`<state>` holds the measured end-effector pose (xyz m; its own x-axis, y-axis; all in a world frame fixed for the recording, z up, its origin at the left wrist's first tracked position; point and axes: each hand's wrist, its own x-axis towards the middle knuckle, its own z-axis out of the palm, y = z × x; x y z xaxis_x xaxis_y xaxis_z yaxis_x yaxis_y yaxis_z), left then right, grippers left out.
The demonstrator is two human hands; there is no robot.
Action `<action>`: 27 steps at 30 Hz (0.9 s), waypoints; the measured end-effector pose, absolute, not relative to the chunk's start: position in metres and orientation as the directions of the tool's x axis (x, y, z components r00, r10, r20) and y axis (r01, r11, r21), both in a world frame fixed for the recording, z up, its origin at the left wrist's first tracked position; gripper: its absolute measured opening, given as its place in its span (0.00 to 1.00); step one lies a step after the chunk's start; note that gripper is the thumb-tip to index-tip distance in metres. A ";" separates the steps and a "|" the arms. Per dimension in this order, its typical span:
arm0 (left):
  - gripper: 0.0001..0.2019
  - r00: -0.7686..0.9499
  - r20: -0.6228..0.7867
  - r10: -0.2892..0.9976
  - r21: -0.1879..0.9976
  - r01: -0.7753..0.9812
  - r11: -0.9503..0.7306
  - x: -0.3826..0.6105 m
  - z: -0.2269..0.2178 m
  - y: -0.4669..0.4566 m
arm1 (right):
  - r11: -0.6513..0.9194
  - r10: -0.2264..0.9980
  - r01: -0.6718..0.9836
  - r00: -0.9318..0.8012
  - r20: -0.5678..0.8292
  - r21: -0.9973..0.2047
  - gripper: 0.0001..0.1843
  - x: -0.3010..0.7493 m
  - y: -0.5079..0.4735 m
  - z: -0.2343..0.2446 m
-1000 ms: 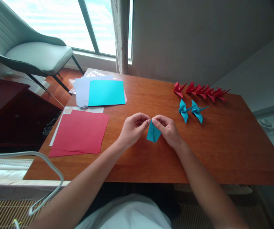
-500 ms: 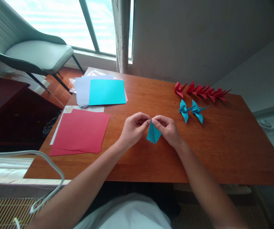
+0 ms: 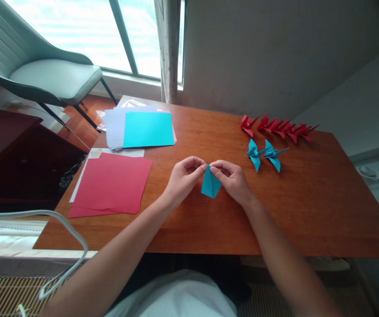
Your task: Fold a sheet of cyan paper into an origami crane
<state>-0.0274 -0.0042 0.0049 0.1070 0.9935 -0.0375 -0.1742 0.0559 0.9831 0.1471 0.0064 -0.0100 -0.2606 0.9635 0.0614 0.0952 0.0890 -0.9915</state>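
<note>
Between my hands hangs a small piece of folded blue paper [image 3: 211, 184], narrow at the top and wider below, with a crease down its middle. My left hand [image 3: 187, 175] pinches its top tip from the left, thumb against fingers. On the other side my right hand [image 3: 231, 177] is closed on the same tip and the upper right edge. The fingertips hide the very top of the paper. Two blue origami cranes [image 3: 253, 155] lie to the right, beyond my right hand, and a row of several red origami cranes [image 3: 278, 127] lies behind them.
Red paper sheets [image 3: 113, 184] lie at the left of the wooden table [image 3: 189, 229]. Behind them are blue sheets [image 3: 148, 129] on a stack of pale sheets [image 3: 114, 127]. A white cable [image 3: 73, 233] loops by the left front corner; a chair [image 3: 53, 79] stands beyond.
The folded paper's front now looks flatter, with fewer open layers showing. Both hands keep their pinch at the top and have barely moved.
</note>
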 end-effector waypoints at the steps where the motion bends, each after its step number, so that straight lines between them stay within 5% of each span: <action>1: 0.13 0.105 -0.035 0.994 0.985 -0.167 0.052 -0.028 0.005 -0.004 | 0.097 0.963 0.103 -0.261 0.067 -0.990 0.11 0.147 0.006 -0.010; 27: 0.07 0.038 0.045 0.998 0.995 0.092 -0.049 -0.029 0.001 -0.004 | 0.471 0.881 0.417 -0.268 0.390 -0.777 0.08 0.145 0.005 -0.010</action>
